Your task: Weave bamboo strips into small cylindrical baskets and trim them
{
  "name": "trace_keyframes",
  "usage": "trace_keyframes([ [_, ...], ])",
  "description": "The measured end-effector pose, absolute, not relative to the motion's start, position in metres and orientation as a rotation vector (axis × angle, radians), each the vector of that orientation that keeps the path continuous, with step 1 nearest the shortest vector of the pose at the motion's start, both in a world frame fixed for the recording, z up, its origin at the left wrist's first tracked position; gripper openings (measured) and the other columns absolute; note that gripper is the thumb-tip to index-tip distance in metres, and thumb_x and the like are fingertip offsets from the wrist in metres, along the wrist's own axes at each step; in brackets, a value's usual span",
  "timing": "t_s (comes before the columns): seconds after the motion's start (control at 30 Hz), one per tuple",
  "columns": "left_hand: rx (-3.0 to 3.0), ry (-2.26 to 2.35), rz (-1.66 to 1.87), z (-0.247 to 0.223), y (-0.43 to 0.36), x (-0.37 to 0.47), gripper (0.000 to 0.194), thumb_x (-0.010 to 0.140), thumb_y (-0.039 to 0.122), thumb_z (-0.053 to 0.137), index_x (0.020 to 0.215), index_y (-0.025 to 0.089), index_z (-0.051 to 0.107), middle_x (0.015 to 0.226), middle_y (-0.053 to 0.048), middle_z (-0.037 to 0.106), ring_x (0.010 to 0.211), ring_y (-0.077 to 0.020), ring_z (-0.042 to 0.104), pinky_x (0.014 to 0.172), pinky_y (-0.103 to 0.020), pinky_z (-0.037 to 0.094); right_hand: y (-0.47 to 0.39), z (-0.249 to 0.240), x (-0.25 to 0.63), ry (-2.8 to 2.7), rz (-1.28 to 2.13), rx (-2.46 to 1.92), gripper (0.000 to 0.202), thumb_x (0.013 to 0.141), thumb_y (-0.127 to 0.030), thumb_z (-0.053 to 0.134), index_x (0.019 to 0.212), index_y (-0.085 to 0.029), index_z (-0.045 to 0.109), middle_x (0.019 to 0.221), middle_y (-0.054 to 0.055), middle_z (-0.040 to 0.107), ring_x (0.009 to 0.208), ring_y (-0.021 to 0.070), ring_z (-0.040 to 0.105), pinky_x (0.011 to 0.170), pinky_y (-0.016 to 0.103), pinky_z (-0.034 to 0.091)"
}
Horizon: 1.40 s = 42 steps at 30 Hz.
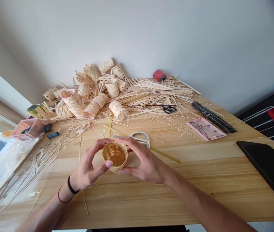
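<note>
A small round woven basket (pixel 115 155) is held between both hands near the front middle of the table, its open top facing up toward me. My left hand (pixel 90 164) grips its left side, the thumb on the near rim and the fingers curled round the far side. On the right, my right hand (pixel 143 159) holds the wall with its thumb low at the front and its fingers at the back. White-handled scissors (pixel 142 138) lie just behind my right hand, beside crossed yellowish strips (pixel 166 155).
Woven baskets (pixel 118 110) and loose strips (pixel 161 88) are heaped along the wall. Black scissors (pixel 169 109), a pink tray of pins (pixel 206 129), a black tool (pixel 213 116) and a black tablet (pixel 267 167) lie right. A pink box (pixel 27 129) and thin strips sit left.
</note>
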State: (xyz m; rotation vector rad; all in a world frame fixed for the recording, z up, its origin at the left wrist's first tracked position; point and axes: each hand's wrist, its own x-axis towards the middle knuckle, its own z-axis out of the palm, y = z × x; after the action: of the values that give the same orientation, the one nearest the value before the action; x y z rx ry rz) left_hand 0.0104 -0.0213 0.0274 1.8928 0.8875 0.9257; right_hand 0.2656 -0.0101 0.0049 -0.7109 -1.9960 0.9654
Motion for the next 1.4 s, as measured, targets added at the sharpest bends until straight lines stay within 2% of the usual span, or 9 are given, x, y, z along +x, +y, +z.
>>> trace_keyframes([
  [0.27, 1.917, 0.822, 0.890, 0.027, -0.019, 0.009, 0.054, 0.104, 0.048, 0.067, 0.152, 0.029, 0.053, 0.152, -0.014, 0.062, 0.139, -0.0373, 0.061, 0.118, -0.054, 0.050, -0.010, 0.003, 0.266, -1.977, 1.036, -0.752, 0.087, 0.086, -0.035, 0.093, 0.159, -0.031, 0.045, 0.157, 0.015, 0.056, 0.130, 0.0319, 0.067, 0.108, 0.047, 0.060],
  [0.43, 2.052, 0.836, 0.843, 0.013, -0.018, 0.012, 0.119, 0.082, 0.052, 0.093, 0.172, 0.041, 0.016, 0.175, -0.017, 0.034, 0.158, -0.0465, 0.041, 0.128, -0.068, 0.037, -0.009, 0.004, 0.266, -1.835, 1.177, -0.784, 0.084, 0.089, -0.044, 0.088, 0.159, -0.029, 0.044, 0.152, 0.013, 0.059, 0.127, 0.0299, 0.067, 0.103, 0.045, 0.062],
  [0.53, 2.165, 0.825, 0.959, 0.006, -0.017, 0.017, 0.136, 0.071, 0.054, 0.099, 0.173, 0.041, 0.010, 0.176, -0.020, 0.020, 0.164, -0.0508, 0.025, 0.125, -0.071, 0.041, -0.008, 0.008, 0.266, -1.732, 1.280, -0.827, 0.080, 0.090, -0.049, 0.085, 0.157, -0.027, 0.046, 0.147, 0.012, 0.063, 0.126, 0.0292, 0.067, 0.099, 0.043, 0.063],
  [0.6, 2.280, 0.856, 0.983, 0.003, -0.017, 0.018, 0.142, 0.065, 0.058, 0.101, 0.174, 0.039, 0.012, 0.175, -0.021, 0.020, 0.165, -0.0529, 0.018, 0.125, -0.074, 0.040, -0.007, 0.009, 0.267, -1.675, 1.336, -0.871, 0.078, 0.091, -0.053, 0.084, 0.154, -0.026, 0.047, 0.141, 0.012, 0.065, 0.121, 0.0286, 0.069, 0.097, 0.043, 0.063],
  [0.73, 2.414, 0.964, 0.903, 0.004, -0.018, 0.017, 0.133, 0.074, 0.047, 0.099, 0.174, 0.038, 0.012, 0.174, -0.020, 0.027, 0.162, -0.0491, 0.029, 0.126, -0.070, 0.043, -0.007, 0.006, 0.269, -1.645, 1.385, -0.905, 0.083, 0.091, -0.061, 0.081, 0.157, -0.027, 0.044, 0.137, 0.012, 0.063, 0.115, 0.0271, 0.068, 0.095, 0.044, 0.063],
  [0.83, 2.404, 0.986, 0.922, 0.007, -0.018, 0.015, 0.128, 0.078, 0.040, 0.096, 0.174, 0.035, 0.012, 0.170, -0.021, 0.032, 0.159, -0.0465, 0.035, 0.123, -0.068, 0.046, -0.005, 0.002, 0.271, -1.707, 1.313, -0.846, 0.107, 0.078, -0.064, 0.093, 0.163, -0.033, 0.037, 0.155, 0.014, 0.046, 0.120, 0.0278, 0.063, 0.094, 0.043, 0.065],
  [0.97, 2.358, 0.996, 0.972, 0.011, -0.016, 0.012, 0.130, 0.072, 0.051, 0.098, 0.172, 0.033, 0.018, 0.167, -0.021, 0.036, 0.155, -0.0477, 0.039, 0.121, -0.072, 0.045, -0.004, -0.001, 0.275, -1.839, 1.234, -0.772, 0.136, 0.061, -0.059, 0.104, 0.169, -0.042, 0.023, 0.167, 0.013, 0.028, 0.132, 0.0315, 0.058, 0.092, 0.043, 0.068],
  [1.17, 2.313, 0.970, 1.021, 0.008, -0.015, 0.010, 0.132, 0.065, 0.063, 0.099, 0.170, 0.031, 0.026, 0.162, -0.021, 0.041, 0.149, -0.0483, 0.044, 0.119, -0.073, 0.045, -0.004, -0.001, 0.277, -1.929, 1.158, -0.726, 0.133, 0.068, -0.052, 0.103, 0.171, -0.045, 0.019, 0.172, 0.011, 0.026, 0.150, 0.0359, 0.045, 0.105, 0.047, 0.064],
  [1.4, 2.326, 0.974, 0.995, 0.017, -0.018, 0.011, 0.132, 0.064, 0.068, 0.097, 0.170, 0.035, 0.024, 0.157, -0.019, 0.045, 0.144, -0.0461, 0.049, 0.116, -0.070, 0.048, -0.005, -0.002, 0.276, -1.917, 1.114, -0.723, 0.128, 0.067, -0.049, 0.104, 0.167, -0.042, 0.025, 0.168, 0.011, 0.033, 0.144, 0.0327, 0.051, 0.104, 0.045, 0.064],
])
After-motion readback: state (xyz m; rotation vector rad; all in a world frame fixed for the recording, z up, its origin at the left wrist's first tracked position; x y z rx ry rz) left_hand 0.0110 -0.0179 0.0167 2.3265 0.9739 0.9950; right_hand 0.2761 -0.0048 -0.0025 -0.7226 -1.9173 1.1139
